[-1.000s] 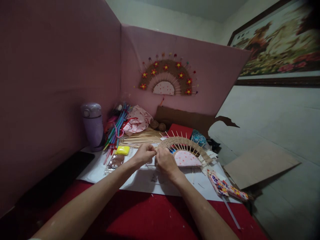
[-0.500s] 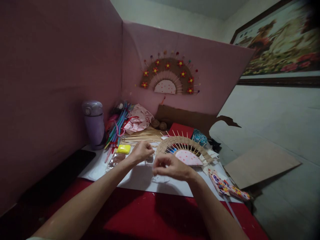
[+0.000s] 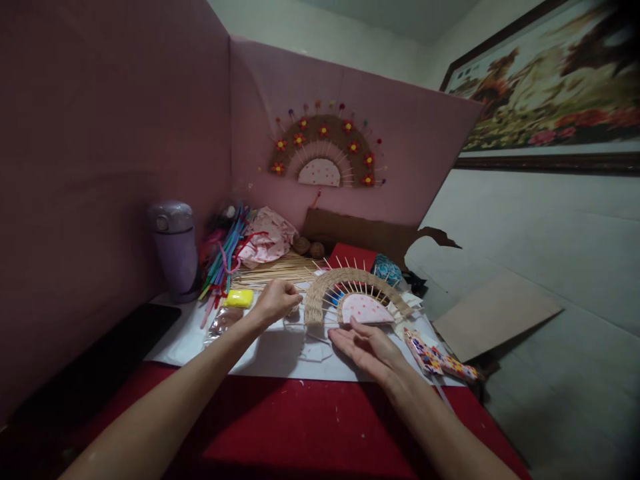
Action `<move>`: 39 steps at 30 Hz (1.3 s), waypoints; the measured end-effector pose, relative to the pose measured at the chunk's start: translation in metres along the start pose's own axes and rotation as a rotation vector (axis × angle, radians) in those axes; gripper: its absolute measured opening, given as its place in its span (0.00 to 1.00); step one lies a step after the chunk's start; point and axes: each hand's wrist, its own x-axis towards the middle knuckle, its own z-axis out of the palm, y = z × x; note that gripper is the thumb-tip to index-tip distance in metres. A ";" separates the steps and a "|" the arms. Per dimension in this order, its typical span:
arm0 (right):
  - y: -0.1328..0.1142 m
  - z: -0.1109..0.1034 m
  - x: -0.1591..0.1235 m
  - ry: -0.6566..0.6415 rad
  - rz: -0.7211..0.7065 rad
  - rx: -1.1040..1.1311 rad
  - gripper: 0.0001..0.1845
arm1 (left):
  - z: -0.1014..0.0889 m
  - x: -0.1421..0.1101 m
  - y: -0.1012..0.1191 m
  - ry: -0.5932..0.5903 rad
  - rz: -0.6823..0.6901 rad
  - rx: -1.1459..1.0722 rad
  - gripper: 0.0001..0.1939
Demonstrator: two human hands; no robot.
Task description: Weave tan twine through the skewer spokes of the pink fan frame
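Note:
A half-woven fan of straw cord and wooden sticks, with a pink dotted centre, lies on white paper. My left hand is closed in a fist just left of the fan's woven end, and what it grips is too small to name. My right hand lies open, fingers stretched flat, just in front of the fan's centre and holds nothing. A thin loop of cord lies on the paper between my hands.
A purple flask stands at the left by the pink partition. Coloured pipe cleaners, a bundle of sticks, a yellow block and patterned tape strips surround the paper. A finished fan hangs on the back wall.
My right hand left the fan's left end, drew back towards me and opened flat. My left hand stayed closed near the woven end. The view shifted slightly.

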 end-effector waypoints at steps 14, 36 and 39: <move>-0.013 0.027 0.019 -0.043 -0.090 0.273 0.03 | -0.010 -0.026 0.041 -0.010 0.214 -0.148 0.12; -0.016 0.010 0.037 -0.286 -0.317 0.236 0.17 | -0.006 -0.035 0.039 0.156 0.343 0.583 0.09; -0.017 0.010 0.035 -0.324 -0.299 0.240 0.18 | -0.005 -0.035 0.038 0.165 0.350 0.603 0.09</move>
